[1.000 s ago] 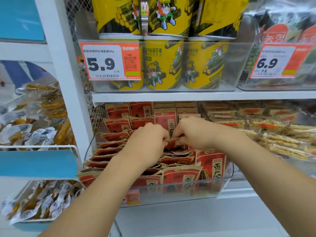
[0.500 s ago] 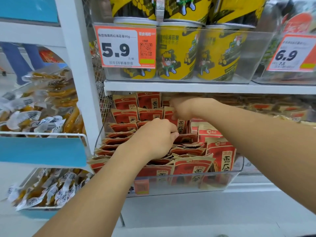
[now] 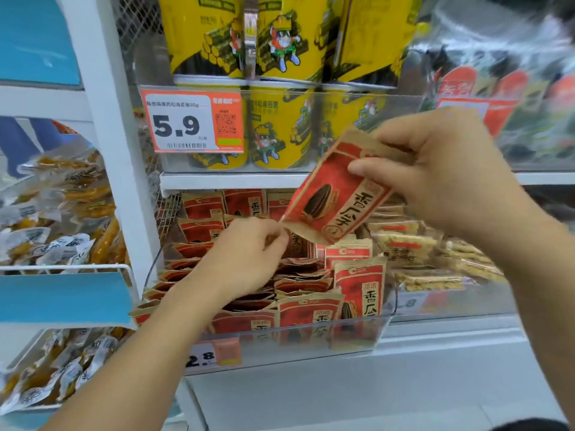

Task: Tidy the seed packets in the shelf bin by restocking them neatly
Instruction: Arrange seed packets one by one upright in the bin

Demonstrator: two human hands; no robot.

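**One seed packet lifted up out of the bin**

Half a second ago the right hand (image 3: 448,172) was reaching deep into the back of the bin. Now it has come up and out, and it holds one flat red and brown paper seed packet (image 3: 336,194) in the air, tilted, in front of the shelf edge above the bin. The thumb and fingers pinch the packet near its top. The left hand (image 3: 245,259) has stayed low over the bin. Its fingers are curled at the packet's bottom corner, and they seem to pinch it, but I cannot tell for sure.

Nearest is the clear plastic shelf bin (image 3: 311,340). At its front some packets stand up straight. Behind them, under the left hand, many red packets (image 3: 298,275) lie flat and messy. More stand in rows at the back.

To do this step well, I think the packet should be turned upright, with its picture facing front, and slid down behind a standing row.

There is little room. The white shelf edge (image 3: 230,180) sits just above the back rows, so the packet should go in low and from the front. The bin's clear front wall is low. A white post (image 3: 105,150) stands close on the left. Yellow round tubs (image 3: 280,129) sit on the shelf above.
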